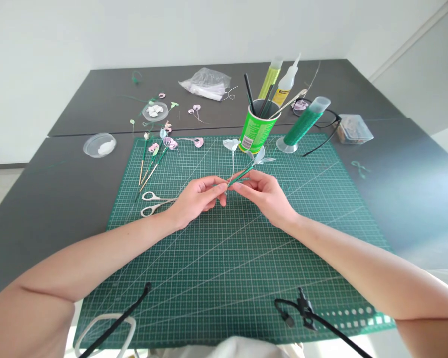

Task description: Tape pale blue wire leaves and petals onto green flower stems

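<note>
Green cutting mat (pixel 224 258) beneath, my left hand (pixel 203 196) and my right hand (pixel 268 194) meeting above it, both pinched narrow on a green-wrapped stem (pixel 241 175), pale blue petals (pixel 260 157) at its far end, a pale flower (pixel 230 144) beside them.

One left hand (pixel 199 199) and one right hand (pixel 267 195), two in all and both mine, hold one green-wrapped stem (pixel 241 175) and one pale flower (pixel 230 144) on a thin wire. Besides these I count one cutting mat (pixel 224 268), one pair of scissors (pixel 154 199), one green can (pixel 256 130), one nozzled bottle (pixel 288 82), one pair of glasses (pixel 336 120), one clear box (pixel 354 130) and one plastic bag (pixel 208 80). I also have two tubes of thread (pixel 304 124), two round clear dishes (pixel 91 145) and three slim sticks (pixel 140 172) with bare wooden ends.
</note>
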A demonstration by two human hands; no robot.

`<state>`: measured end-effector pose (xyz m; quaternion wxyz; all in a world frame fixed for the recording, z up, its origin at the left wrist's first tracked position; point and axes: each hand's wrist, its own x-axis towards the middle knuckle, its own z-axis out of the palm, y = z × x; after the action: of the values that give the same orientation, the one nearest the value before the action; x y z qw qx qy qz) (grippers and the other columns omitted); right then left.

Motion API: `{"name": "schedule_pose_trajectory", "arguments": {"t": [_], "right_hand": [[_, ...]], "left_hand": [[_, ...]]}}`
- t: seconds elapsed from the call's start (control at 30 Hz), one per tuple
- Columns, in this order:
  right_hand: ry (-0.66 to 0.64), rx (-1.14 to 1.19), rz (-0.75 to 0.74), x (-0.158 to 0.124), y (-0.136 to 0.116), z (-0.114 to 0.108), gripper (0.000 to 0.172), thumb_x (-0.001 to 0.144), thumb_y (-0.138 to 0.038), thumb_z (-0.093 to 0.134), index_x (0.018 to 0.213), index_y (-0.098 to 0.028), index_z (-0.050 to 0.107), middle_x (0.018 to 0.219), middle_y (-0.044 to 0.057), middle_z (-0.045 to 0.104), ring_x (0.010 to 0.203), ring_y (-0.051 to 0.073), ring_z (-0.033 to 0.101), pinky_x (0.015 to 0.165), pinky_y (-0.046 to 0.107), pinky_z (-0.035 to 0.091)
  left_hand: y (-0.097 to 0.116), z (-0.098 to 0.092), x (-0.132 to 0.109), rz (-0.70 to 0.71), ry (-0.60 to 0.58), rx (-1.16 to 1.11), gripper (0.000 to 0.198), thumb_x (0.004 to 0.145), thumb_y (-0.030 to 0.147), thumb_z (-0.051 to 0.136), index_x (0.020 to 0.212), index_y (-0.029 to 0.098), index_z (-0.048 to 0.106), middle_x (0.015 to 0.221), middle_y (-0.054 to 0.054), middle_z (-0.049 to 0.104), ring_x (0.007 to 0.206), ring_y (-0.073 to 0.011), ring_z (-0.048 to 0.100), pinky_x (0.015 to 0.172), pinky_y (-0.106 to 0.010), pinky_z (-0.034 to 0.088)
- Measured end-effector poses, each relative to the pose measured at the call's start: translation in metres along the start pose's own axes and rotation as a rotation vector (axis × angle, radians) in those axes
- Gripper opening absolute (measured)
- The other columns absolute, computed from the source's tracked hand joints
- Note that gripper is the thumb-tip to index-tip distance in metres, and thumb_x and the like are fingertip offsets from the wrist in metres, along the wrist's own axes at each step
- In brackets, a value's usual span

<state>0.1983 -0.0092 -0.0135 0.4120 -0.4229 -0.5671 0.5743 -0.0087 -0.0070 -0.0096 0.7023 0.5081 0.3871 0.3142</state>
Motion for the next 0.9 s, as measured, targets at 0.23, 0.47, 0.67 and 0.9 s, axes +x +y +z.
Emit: {"name": "schedule_pose_trajectory", "arguments": {"t": [0.23, 0.47, 0.67, 0.9], "right_hand": [[0.007, -0.009, -0.024, 0.002, 0.002, 0.001, 0.031, 0.087, -0.048, 0.08, 0.099, -0.021, 0.073, 0.067, -0.004, 0.055, 0.064, 0.013, 0.049, 0.062, 0.03, 0.04], [-0.17, 0.273, -0.004, 0.0, 0.005, 0.001, 0.035, 0.096, -0.046, 0.072, 0.123, -0.024, 0.067, 0.113, 0.005, 0.073, 0.11, 0.019, 0.067, 0.105, 0.038, 0.052], [-0.298, 0.164, 0.047, -0.003, 0.002, 0.001, 0.049, 0.098, -0.05, 0.068, 0.136, -0.022, 0.055, 0.1, 0.003, 0.068, 0.065, 0.011, 0.064, 0.049, 0.024, 0.05], [-0.359, -0.176, 0.088, 0.004, -0.023, -0.027, 0.033, 0.097, -0.047, 0.071, 0.113, -0.019, 0.073, 0.054, -0.008, 0.043, 0.047, 0.007, 0.033, 0.041, 0.023, 0.023]], "left_hand": [[0.001, 0.001, 0.0, 0.007, 0.002, -0.008, 0.023, 0.099, 0.04, 0.067, 0.094, 0.017, 0.066, 0.071, 0.002, 0.063, 0.049, -0.005, 0.035, 0.043, -0.02, 0.02], [0.001, 0.0, 0.0, 0.026, 0.0, 0.015, 0.027, 0.098, 0.043, 0.067, 0.091, 0.017, 0.066, 0.072, 0.002, 0.063, 0.048, -0.0046, 0.035, 0.043, -0.02, 0.02], [0.002, 0.001, 0.0, 0.037, 0.019, -0.011, 0.027, 0.097, 0.042, 0.069, 0.087, 0.017, 0.066, 0.071, 0.003, 0.061, 0.048, -0.0042, 0.034, 0.042, -0.019, 0.02], [0.005, -0.007, 0.003, 0.017, 0.078, -0.189, 0.019, 0.097, 0.036, 0.071, 0.097, 0.017, 0.07, 0.072, 0.004, 0.059, 0.045, -0.0024, 0.03, 0.041, -0.017, 0.018]]}}
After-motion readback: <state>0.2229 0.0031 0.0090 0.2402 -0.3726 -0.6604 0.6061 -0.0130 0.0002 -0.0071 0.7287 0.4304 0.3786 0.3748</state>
